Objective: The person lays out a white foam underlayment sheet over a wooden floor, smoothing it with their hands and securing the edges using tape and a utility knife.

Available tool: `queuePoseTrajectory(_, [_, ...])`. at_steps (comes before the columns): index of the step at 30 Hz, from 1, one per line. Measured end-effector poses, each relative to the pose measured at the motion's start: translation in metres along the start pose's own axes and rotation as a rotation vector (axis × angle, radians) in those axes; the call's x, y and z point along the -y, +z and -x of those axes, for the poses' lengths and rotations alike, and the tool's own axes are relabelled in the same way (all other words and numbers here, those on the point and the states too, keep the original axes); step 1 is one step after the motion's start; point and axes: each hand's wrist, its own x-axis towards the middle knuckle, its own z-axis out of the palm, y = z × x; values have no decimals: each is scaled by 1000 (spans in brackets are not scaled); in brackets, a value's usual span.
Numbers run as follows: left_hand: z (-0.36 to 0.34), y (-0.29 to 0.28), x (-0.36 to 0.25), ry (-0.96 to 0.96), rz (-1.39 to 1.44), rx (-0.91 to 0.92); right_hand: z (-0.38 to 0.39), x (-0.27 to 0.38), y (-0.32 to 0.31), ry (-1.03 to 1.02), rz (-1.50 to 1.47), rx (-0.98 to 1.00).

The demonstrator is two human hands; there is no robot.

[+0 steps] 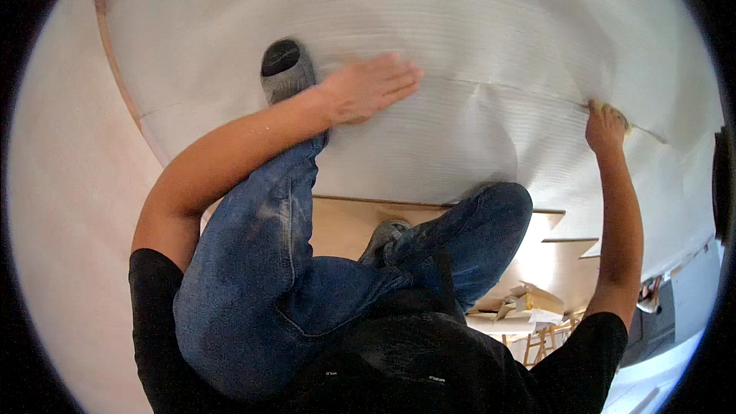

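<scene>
Foam sheet (460,38) beneath left fingers (394,77)

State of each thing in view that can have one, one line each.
left hand: open, fingers extended, blurred; contact with the sheet unclear
right hand: closed around the yellowish item
yellowish item: held, mostly hidden; kind unclear
white sheet: spread out, rippled and creased
seam: runs across the sheet; sealed or not, can't tell
planks: lying flat, ends stepped
cardboard box: looks open, edges ragged
</scene>
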Motion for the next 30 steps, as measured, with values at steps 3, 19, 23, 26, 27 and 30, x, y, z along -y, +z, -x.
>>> queuePoseTrajectory(3, [13,6,-4,51,114,204,13,49,-50,148,135,59])
queuePoseTrajectory(19, [85,11,16,-169,313,196,42,167,54,117,-714,-493])
queuePoseTrajectory(23, [126,2,26,-451,328,41,44,145,40,94,-666,-372])
queuePoseTrajectory(26, [175,9,35,-784,340,-266,46,203,6,349,-711,-448])
queuePoseTrajectory(27, [193,17,39,-868,319,-266,47,236,-12,207,-747,-475])
queuePoseTrajectory(30, [235,55,25,-1081,214,-208,53,359,-95,-360,-928,-460])
